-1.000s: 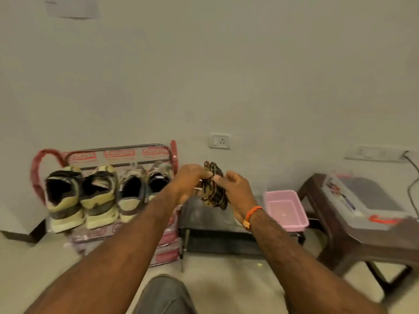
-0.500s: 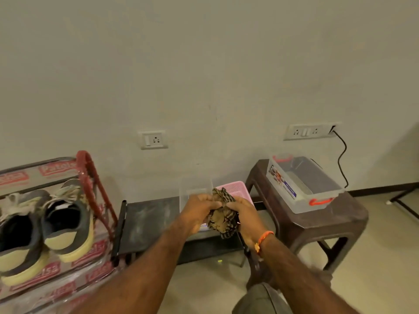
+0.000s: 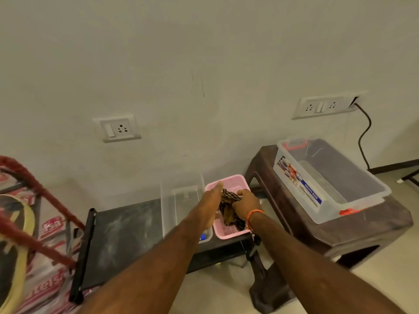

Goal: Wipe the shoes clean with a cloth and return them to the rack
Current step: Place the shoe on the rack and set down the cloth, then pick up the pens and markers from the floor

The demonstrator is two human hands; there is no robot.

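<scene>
A dark checked cloth [image 3: 229, 211] lies bunched in a pink mesh basket [image 3: 235, 181] on a low black stand. My right hand [image 3: 246, 203] grips the cloth's top, fingers curled round it. My left hand [image 3: 209, 203] lies alongside the cloth's left edge with fingers stretched out straight toward the wall. The red shoe rack [image 3: 29, 186] stands at the far left; only part of one yellow-soled shoe [image 3: 15, 250] shows at the frame edge.
A clear plastic bin [image 3: 179, 200] sits left of the pink basket on the black stand [image 3: 122, 232]. A brown stool [image 3: 353, 234] at right carries a clear storage box [image 3: 326, 177] with red latches. A black cable [image 3: 364, 134] hangs from a wall socket.
My view has swung right, away from the shoe rack. Both hands carried the cloth forward and down into the pink basket, and my left hand's fingers have straightened off it.
</scene>
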